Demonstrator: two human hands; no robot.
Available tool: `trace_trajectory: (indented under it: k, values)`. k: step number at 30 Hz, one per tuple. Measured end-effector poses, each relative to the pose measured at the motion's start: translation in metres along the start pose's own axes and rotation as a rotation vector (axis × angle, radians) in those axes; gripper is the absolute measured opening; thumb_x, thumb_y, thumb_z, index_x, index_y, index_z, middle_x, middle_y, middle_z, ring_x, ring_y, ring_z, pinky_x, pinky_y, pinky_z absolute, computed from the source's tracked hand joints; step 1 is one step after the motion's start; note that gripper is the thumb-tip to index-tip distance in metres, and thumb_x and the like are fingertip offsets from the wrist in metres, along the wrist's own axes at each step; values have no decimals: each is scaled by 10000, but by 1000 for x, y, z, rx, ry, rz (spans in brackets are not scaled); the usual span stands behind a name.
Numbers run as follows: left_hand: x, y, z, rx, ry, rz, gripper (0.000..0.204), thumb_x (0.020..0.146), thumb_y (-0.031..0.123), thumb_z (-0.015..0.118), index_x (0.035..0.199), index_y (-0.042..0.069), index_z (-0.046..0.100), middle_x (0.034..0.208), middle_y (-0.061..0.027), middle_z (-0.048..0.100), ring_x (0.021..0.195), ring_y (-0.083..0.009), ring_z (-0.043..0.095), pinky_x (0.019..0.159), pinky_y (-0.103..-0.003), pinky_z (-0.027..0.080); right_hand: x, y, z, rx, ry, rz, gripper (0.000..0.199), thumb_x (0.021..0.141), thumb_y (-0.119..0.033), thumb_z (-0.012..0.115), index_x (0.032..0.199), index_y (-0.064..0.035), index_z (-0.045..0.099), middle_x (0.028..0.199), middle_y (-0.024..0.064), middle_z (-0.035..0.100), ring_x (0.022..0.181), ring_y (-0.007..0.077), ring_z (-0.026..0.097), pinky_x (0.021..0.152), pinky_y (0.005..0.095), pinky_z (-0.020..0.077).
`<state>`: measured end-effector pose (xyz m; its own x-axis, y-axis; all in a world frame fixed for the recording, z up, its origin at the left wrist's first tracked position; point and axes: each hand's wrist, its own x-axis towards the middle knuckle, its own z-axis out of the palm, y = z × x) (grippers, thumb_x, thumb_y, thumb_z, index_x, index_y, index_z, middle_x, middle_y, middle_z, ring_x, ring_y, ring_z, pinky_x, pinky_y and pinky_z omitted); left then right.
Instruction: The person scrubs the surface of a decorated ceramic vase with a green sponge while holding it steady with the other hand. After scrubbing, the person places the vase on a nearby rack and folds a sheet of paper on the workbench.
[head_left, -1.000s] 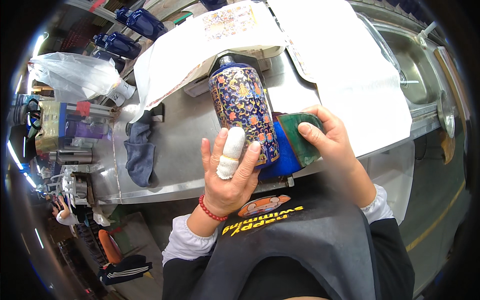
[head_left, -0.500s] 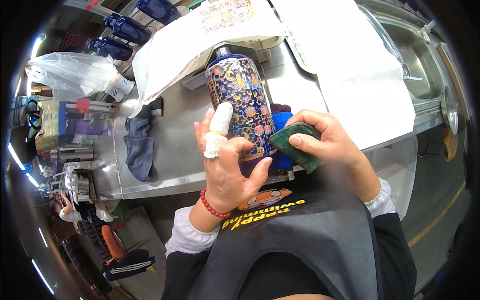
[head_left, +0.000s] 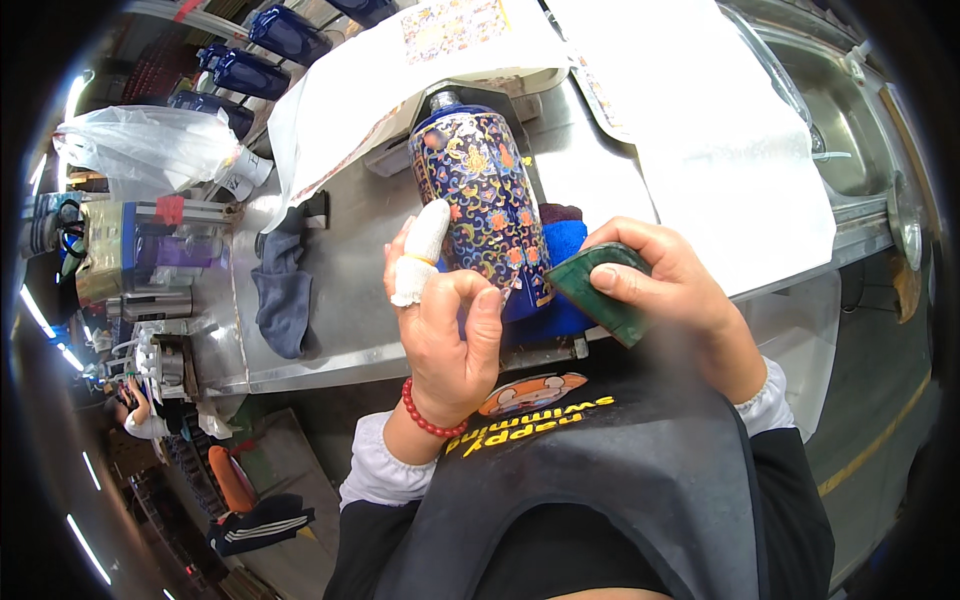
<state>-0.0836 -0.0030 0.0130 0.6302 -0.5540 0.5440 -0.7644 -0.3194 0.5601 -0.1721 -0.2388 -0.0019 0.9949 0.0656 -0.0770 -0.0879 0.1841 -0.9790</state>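
Observation:
A blue bottle [head_left: 478,200] with a colourful floral covering lies on its side, its neck pointing away from me. My left hand [head_left: 440,320] is at its near left side. A white wrap covers one outstretched finger beside the bottle, while the thumb and forefinger are pinched together; anything between them is hidden. A dark green, flat scraper [head_left: 600,300] is gripped in my right hand [head_left: 670,280], between thumb and fingers. Its corner points at the bottle's lower right edge. Blue cloth [head_left: 566,240] shows beside and under the bottle.
A grey-blue cloth [head_left: 282,300] lies left on the metal table [head_left: 350,270]. White sheets [head_left: 710,150] cover the far and right parts. More blue bottles [head_left: 290,35] stand at upper left, near a clear plastic bag [head_left: 150,145]. A steel sink [head_left: 845,130] is far right.
My left thumb has drawn in against the forefinger, and that hand has shifted slightly left. My right hand keeps the scraper in nearly the same place, a little further right.

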Motion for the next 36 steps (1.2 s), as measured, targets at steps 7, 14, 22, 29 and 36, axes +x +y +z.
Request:
trace_trajectory:
  k: [7, 14, 22, 29, 36]
  values:
    - [-6, -1, -5, 36, 12, 3, 127, 873, 124, 668, 942, 25, 629, 1365, -346, 542, 1338, -492, 422, 1128, -550, 282, -2, -1, -3, 30, -6, 50, 265, 948, -209, 701, 1089, 9, 642, 923, 27, 654, 813, 67, 605, 710, 223, 498]
    - [-1, 5, -5, 95, -66, 53, 299, 714, 92, 712, 991, 46, 608, 1407, -362, 483, 1351, -523, 373, 1139, -586, 260, 4, 4, 7, -129, -43, -108, 215, 973, -201, 676, 1089, -21, 663, 894, 55, 683, 800, 108, 640, 707, 276, 521]
    - [2, 7, -3, 112, -54, 54, 227, 748, 56, 695, 954, 40, 601, 1403, -380, 480, 1361, -525, 358, 1135, -576, 269, 7, 1, 17, -20, 31, -64, 226, 963, -176, 689, 1117, -14, 654, 917, 42, 699, 809, 86, 637, 712, 263, 526]
    - [1, 6, -2, 56, -17, 3, 101, 830, 76, 666, 903, 20, 624, 1382, -357, 528, 1389, -499, 348, 1139, -552, 268, 7, 0, 13, -53, 28, -26, 226, 956, -180, 697, 1104, -13, 662, 923, 49, 699, 818, 94, 639, 721, 264, 526]
    - [1, 4, -3, 28, -18, 11, 160, 918, 180, 668, 921, 23, 636, 1381, -346, 537, 1381, -491, 360, 1145, -548, 254, 10, -3, 16, -77, -6, -81, 224, 955, -197, 692, 1096, -24, 671, 927, 69, 689, 842, 129, 652, 745, 287, 526]
